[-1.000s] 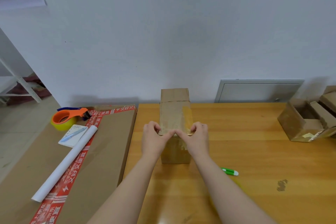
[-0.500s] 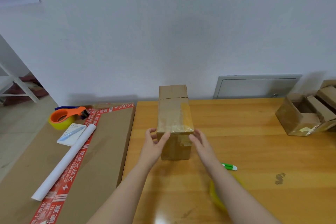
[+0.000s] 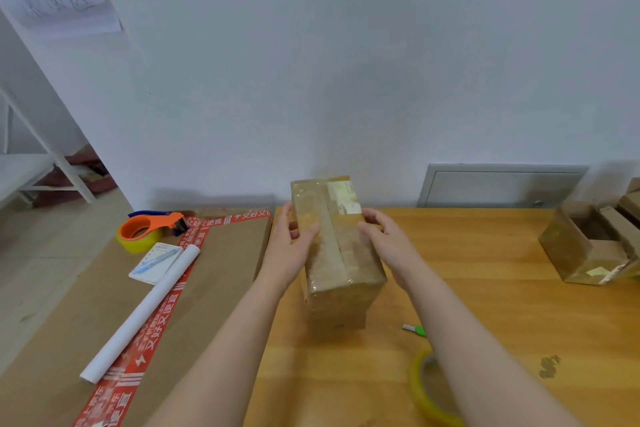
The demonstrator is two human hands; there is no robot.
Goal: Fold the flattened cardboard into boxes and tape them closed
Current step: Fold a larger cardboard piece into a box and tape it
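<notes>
A small brown cardboard box [image 3: 337, 250], wrapped in clear tape, is held above the wooden table [image 3: 485, 305], its taped seam facing up. My left hand [image 3: 292, 246] grips its left side, thumb on top. My right hand [image 3: 388, 239] presses against its right side. A yellow tape roll [image 3: 424, 392] lies near my right forearm, partly hidden by the arm. An orange tape dispenser [image 3: 149, 229] sits on the big carton at the left.
A large flat carton [image 3: 86, 322] with red printed tape adjoins the table's left edge, carrying a white paper roll [image 3: 142, 312], a notepad with a blue pen [image 3: 154, 262]. A green marker [image 3: 414, 329] lies on the table. Open cardboard boxes [image 3: 588, 250] stand at the right.
The box has been lifted and turned over, so its taped long face now points up. Both hands moved from its near end to its two sides.
</notes>
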